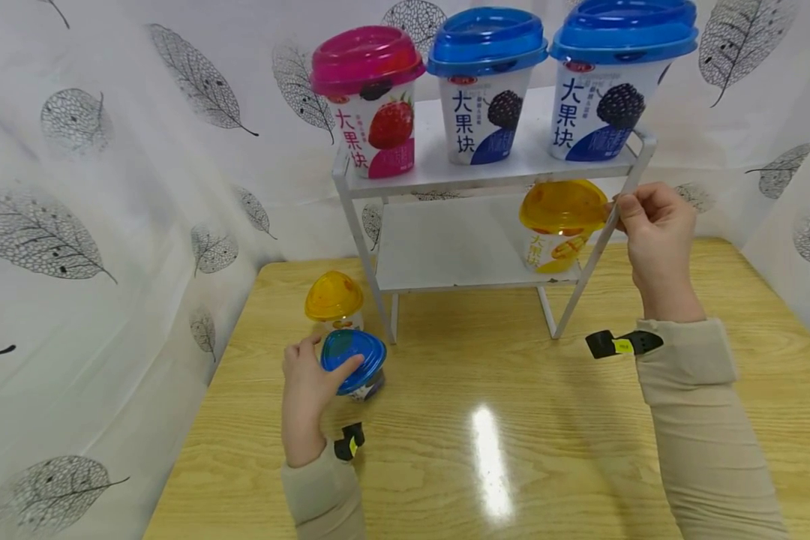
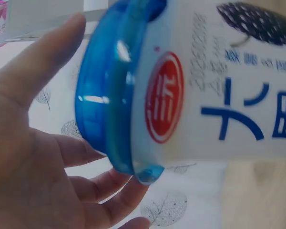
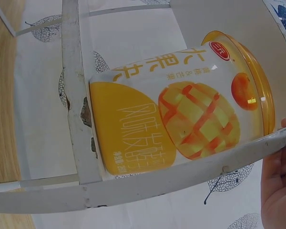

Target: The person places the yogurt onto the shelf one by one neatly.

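Note:
My left hand [image 1: 308, 382] holds a yogurt cup with a blue lid [image 1: 354, 360] and a blackberry print. The thumb lies across the lid and the fingers curve round its far edge, also seen in the left wrist view. Just behind it is a yogurt cup with a yellow lid [image 1: 334, 296]. My right hand [image 1: 663, 236] grips the right front post of a white two-tier rack [image 1: 459, 180], thumb in front and fingertips behind. Those fingertips come right up to the yellow lid of a mango yogurt cup [image 3: 181, 119], which stands at the right end of the lower shelf.
On the upper shelf stand a strawberry cup with a pink lid [image 1: 371, 105] and two blackberry cups with blue lids, one in the middle [image 1: 486, 90] and one at the right [image 1: 614, 82]. A leaf-patterned white cloth [image 1: 142, 187] hangs behind the wooden table [image 1: 432, 420].

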### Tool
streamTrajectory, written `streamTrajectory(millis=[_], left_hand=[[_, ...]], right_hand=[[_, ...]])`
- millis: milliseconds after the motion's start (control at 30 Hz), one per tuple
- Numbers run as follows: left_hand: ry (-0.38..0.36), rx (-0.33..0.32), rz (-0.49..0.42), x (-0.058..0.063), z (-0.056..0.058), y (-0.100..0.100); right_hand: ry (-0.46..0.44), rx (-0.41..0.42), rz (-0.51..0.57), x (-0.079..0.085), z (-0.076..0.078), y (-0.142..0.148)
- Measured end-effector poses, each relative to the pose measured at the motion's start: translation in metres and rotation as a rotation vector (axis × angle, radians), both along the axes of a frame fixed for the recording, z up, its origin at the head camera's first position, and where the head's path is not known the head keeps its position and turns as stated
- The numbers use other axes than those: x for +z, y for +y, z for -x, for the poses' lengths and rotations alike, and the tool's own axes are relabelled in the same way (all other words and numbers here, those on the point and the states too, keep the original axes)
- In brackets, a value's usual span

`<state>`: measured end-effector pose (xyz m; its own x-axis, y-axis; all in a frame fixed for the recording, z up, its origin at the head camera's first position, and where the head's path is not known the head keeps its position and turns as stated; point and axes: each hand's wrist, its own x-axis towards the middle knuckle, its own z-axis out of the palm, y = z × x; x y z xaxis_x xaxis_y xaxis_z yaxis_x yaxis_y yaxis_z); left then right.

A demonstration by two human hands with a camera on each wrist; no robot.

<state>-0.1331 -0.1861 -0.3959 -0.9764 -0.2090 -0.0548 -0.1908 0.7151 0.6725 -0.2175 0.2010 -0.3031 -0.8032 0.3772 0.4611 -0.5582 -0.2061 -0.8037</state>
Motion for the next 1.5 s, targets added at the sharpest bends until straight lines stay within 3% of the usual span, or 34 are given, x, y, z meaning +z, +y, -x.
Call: streamTrajectory(millis=[200,633,900,1167,1500], left_hand=[[-0.024,-0.029,-0.004,-0.001,-0.001,-0.002],[0.019,-0.111,-0.099,-0.004,0.003,-0.006],[0.014,-0.098,-0.203,-0.013,-0.003,-0.016],[0.060,-0.138,-0.348,-0.028,-0.012,-0.028],[0.039,-0.217,-0.491,-0.064,-0.012,-0.033]], right_hand=[[0.012,0.007,0.004,-0.001,0.000,0.000],[0.010,-0.006,-0.008,0.001,0.000,0.001],[-0.002,-0.004,-0.017,-0.001,0.001,0.002],[-0.001,-0.007,-0.026,-0.002,0.001,0.002],[-0.011,-0.022,-0.041,-0.001,0.001,0.002]])
